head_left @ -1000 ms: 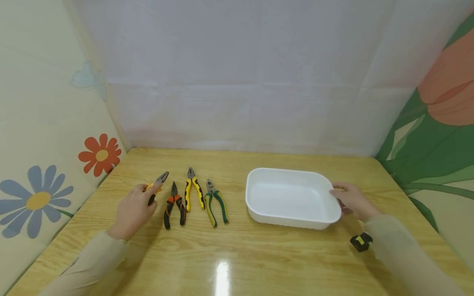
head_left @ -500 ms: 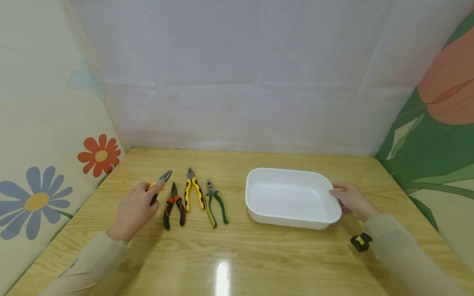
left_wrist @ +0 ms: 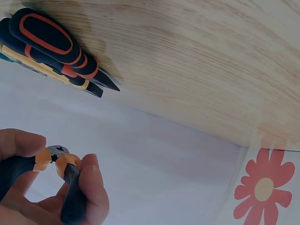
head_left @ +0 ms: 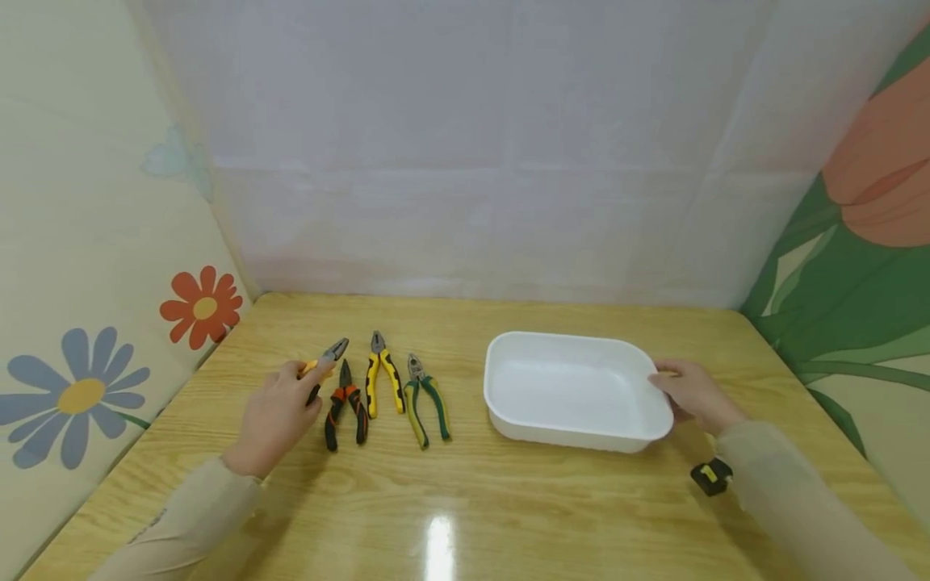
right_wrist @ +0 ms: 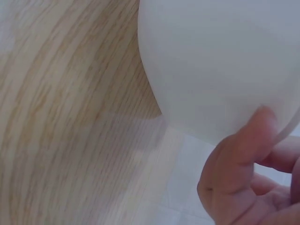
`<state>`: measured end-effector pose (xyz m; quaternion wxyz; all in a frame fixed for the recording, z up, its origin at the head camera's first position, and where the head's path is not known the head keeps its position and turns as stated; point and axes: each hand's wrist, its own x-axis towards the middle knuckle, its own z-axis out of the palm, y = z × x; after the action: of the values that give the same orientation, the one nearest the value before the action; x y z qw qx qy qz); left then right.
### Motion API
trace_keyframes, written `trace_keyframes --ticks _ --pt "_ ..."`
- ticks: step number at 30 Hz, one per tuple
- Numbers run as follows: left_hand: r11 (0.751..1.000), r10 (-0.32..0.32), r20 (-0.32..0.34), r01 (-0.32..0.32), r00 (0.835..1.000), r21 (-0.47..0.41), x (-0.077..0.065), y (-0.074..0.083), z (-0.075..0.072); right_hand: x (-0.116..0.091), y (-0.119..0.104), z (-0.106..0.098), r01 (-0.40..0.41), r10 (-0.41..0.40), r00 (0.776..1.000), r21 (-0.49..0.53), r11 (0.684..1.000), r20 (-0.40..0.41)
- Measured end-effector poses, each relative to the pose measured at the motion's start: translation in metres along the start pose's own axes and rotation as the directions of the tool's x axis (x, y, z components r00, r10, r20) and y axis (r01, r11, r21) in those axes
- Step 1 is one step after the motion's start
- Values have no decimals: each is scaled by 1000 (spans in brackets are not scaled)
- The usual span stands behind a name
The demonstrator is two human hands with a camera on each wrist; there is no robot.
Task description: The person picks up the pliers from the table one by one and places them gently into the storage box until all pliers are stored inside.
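My left hand (head_left: pixel 279 420) grips a pair of pliers (head_left: pixel 336 349) with orange and black handles, held above the table at the left. In the left wrist view, thumb and fingers curl round the spread handles (left_wrist: pixel 74 194). Just right of that hand lie pointed-nose pliers (head_left: pixel 354 397) with black and orange handles, yellow and black pliers (head_left: pixel 372 379), and green and yellow pliers (head_left: pixel 411 403). On the right, my right hand (head_left: pixel 693 394) pinches the right end of a white plastic tub (head_left: pixel 567 434). Nothing lies inside the tub.
The wooden table (head_left: pixel 349 516) meets a white cloth backdrop (head_left: pixel 465 226) at the back. Flower-printed panels stand at the left and right sides. A small black thing with a yellow mark (head_left: pixel 712 476) shows beside the right sleeve.
My left hand has shifted slightly to the right with the pliers, whose jaws now come over towards the black and orange pair. The right hand and tub stay in place.
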<state>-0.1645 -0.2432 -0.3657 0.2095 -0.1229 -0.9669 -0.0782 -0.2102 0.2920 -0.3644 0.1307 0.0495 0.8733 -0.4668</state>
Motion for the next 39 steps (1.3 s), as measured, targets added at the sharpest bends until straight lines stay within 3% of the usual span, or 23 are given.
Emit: trace_keyframes --ticks 18,39 --pt "987 149 -68 -144 986 75 1 15 3 0 -1 0 -1 1 1000 -2 1000 8" --pt "983 182 -89 -178 979 53 6 34 11 -1 -2 -1 -18 18 1000 -12 1000 3"
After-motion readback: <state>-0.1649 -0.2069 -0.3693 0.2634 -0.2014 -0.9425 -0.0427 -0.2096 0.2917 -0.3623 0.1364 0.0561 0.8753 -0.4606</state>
